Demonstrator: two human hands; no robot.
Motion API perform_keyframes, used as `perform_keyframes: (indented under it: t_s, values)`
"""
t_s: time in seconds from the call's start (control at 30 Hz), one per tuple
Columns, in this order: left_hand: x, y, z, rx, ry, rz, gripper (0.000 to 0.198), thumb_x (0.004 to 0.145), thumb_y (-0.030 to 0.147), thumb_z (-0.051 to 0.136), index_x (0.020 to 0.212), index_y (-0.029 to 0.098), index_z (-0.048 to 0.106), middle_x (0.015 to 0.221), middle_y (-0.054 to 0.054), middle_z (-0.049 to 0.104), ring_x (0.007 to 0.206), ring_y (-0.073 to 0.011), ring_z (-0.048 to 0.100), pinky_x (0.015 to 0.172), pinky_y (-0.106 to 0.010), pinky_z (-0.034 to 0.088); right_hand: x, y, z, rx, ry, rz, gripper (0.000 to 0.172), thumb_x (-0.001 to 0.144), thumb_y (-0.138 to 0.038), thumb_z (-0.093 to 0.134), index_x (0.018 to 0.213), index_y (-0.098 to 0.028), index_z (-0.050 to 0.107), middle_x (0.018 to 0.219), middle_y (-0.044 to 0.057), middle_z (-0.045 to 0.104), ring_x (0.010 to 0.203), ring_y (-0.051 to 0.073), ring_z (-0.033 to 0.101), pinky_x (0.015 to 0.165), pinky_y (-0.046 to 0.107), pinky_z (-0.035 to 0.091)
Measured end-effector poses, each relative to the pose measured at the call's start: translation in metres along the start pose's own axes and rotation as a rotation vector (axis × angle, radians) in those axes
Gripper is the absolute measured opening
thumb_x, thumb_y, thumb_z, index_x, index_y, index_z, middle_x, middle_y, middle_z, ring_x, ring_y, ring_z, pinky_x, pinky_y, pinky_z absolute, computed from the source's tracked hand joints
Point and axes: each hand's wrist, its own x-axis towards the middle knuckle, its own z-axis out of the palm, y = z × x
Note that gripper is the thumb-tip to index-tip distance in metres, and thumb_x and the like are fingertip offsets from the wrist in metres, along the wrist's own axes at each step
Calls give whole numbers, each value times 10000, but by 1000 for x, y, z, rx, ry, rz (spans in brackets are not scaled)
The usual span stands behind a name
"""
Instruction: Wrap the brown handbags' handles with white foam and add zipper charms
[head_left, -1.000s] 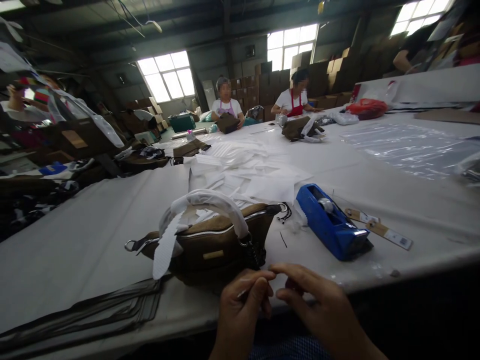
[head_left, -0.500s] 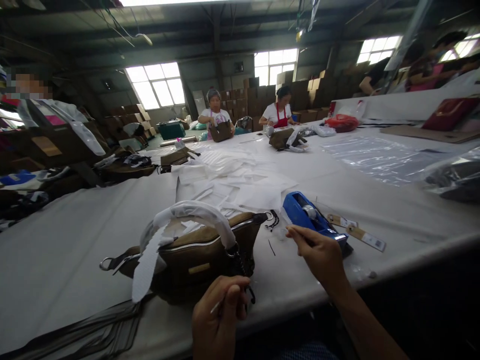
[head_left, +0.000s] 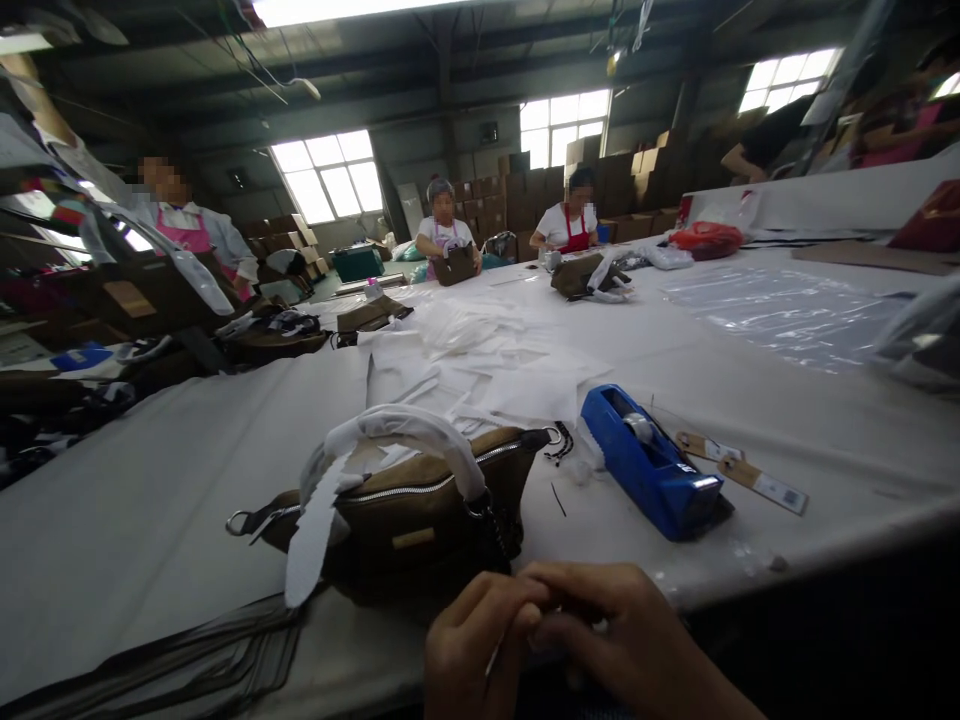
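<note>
Dim workshop (head_left: 420, 120), white table (head_left: 202, 460); left hand (head_left: 472, 635) (pinching a sliver (head_left: 493, 660)), right hand (head_left: 630, 635): grip unclear.

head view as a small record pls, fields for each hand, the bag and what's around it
left hand: fingers curled, a thin pale item showing between them, too small to identify
right hand: fingertips against the left hand's; whether they hold anything is hidden
brown bag: upright on the table, just beyond the hands, white-wrapped handle arched above its silver zip
right of bag: blue tape dispenser, then two tags
behind bag: loose white sheets
</note>
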Motion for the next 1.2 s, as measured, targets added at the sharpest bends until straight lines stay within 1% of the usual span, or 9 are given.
perform_keyframes:
  t_s: [0.13, 0.2, 0.37, 0.47, 0.6, 0.77, 0.87, 1.07, 1.2]
  values:
    - [-1, -8, -5, 205, 148, 38, 245, 965, 378, 610, 1191, 302, 665, 968, -10, 720, 793, -140, 694, 756, -223, 574, 13, 18, -6, 116, 244, 25, 217, 896, -397, 676, 862, -211, 782, 648, -4, 709, 483, 106, 612, 487, 179, 484]
    - [0, -17, -8, 353, 223, 22, 353, 936, 346, 656, 1274, 276, 586, 1059, -34, 717, 844, -155, 708, 752, -238, 598, 23, 25, -6, 91, 362, -37, 253, 900, -431, 665, 923, -214, 792, 748, 30, 748, 523, 124, 639, 496, 198, 509]
    - [7, -32, -5, 714, 222, 135, 467, 946, 401, 617, 1341, 184, 493, 1231, -153, 663, 1083, -270, 687, 805, -374, 637, 38, 33, 14, -120, 381, -186, 192, 911, -305, 632, 888, -256, 816, 1204, 75, 719, 992, 214, 719, 862, 281, 580]
    - [12, -31, 0, 816, 238, 162, 471, 959, 437, 578, 1328, 157, 496, 1195, -173, 668, 1069, -305, 689, 856, -474, 623, 39, 36, 23, -150, 422, -208, 213, 920, -264, 602, 928, -259, 815, 1178, 79, 714, 990, 209, 715, 839, 279, 581]
    - [13, -31, -1, 764, 223, 117, 447, 966, 405, 573, 1349, 189, 494, 1152, -145, 683, 1017, -283, 703, 814, -437, 633, 37, 37, 25, -158, 456, -207, 194, 916, -285, 628, 928, -241, 816, 1021, 74, 734, 903, 201, 712, 826, 284, 570]
    - [12, -31, -8, 596, 196, 7, 451, 924, 261, 633, 1358, 233, 512, 1164, -96, 689, 979, -225, 710, 734, -316, 627, 36, 28, 23, 98, 260, -101, 222, 930, -349, 638, 935, -206, 808, 997, 62, 725, 639, 120, 627, 605, 227, 529]
    - [12, -25, -14, 437, 186, -127, 497, 903, 262, 648, 1378, 238, 502, 1131, -65, 701, 961, -191, 712, 753, -277, 617, 35, 22, 17, 169, 265, -81, 258, 910, -394, 666, 849, -177, 791, 875, 51, 717, 616, 117, 583, 586, 224, 493]
    - [10, -13, -22, 261, 112, -283, 270, 908, 335, 638, 1160, 246, 677, 1135, -42, 741, 1026, -206, 719, 912, -306, 587, 29, 21, 10, 198, 209, -32, 305, 905, -440, 669, 807, -171, 774, 769, 37, 700, 611, 121, 557, 572, 220, 472]
    - [6, -11, -14, 163, 208, -369, 308, 861, 389, 710, 1126, 240, 661, 1046, -28, 766, 964, -197, 738, 857, -275, 595, 25, 22, 20, 168, 141, -72, 291, 930, -407, 645, 810, -174, 770, 776, 45, 697, 646, 133, 586, 593, 224, 490]
